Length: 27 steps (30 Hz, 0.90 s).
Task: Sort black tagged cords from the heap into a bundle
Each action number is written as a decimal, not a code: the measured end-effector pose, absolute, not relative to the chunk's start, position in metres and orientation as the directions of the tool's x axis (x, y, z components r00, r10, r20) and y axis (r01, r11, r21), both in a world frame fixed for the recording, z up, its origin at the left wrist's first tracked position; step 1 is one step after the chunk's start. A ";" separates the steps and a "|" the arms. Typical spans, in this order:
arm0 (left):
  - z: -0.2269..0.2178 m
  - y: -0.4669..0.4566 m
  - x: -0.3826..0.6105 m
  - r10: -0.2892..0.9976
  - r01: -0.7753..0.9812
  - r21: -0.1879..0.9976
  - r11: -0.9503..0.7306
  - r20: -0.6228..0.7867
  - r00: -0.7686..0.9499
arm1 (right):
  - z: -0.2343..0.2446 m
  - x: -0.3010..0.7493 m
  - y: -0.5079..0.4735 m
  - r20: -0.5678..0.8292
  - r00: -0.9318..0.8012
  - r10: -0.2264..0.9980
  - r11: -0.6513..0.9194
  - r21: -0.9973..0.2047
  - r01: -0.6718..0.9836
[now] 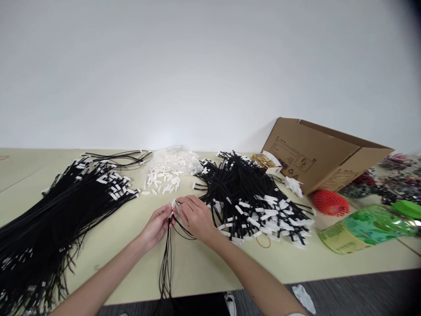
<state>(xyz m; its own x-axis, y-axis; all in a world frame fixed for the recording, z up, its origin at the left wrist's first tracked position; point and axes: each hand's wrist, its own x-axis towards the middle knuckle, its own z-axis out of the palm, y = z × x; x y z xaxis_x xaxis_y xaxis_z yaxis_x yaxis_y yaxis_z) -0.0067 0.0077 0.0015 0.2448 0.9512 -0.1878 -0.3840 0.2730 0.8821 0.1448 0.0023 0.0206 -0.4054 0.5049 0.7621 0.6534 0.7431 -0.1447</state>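
Note:
My left hand (157,226) is closed on the white-ended tops of several thin black cables (166,263), which hang down over the table's front edge. Close against it, my right hand (195,216) pinches at a small white connector piece (174,203) between the two hands. A cable loops out below the right fingers. Just beyond the hands, loose white connector housings (162,181) lie spilled from a clear plastic bag (176,159). To the right of my right hand spreads a pile of black cables with white ends (243,188).
A large bundle of black cables (66,206) covers the left side of the table (131,272). At the right stand an open cardboard box (315,153), a small yellow box (267,162), a red foam-net item (330,202) and a green bottle lying down (365,230). The wall rises behind.

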 end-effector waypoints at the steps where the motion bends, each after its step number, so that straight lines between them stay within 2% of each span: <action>1: 0.001 0.008 -0.007 0.951 -0.382 0.883 0.272 -0.186 0.247 | 0.020 0.145 0.002 0.761 -0.409 0.504 0.744 -0.143 0.652; 27: -0.004 0.012 -0.007 0.952 -0.377 0.885 0.274 -0.195 0.235 | 0.021 0.145 0.003 0.737 -0.435 0.517 0.751 -0.146 0.644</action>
<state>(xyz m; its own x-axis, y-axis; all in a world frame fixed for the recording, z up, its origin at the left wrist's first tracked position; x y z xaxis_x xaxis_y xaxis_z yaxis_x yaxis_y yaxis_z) -0.0069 0.0122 -0.0043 0.2348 0.9523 -0.1950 -0.3771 0.2742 0.8846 0.1452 0.0033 0.0209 -0.4350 0.5169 0.7373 0.6443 0.7507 -0.1462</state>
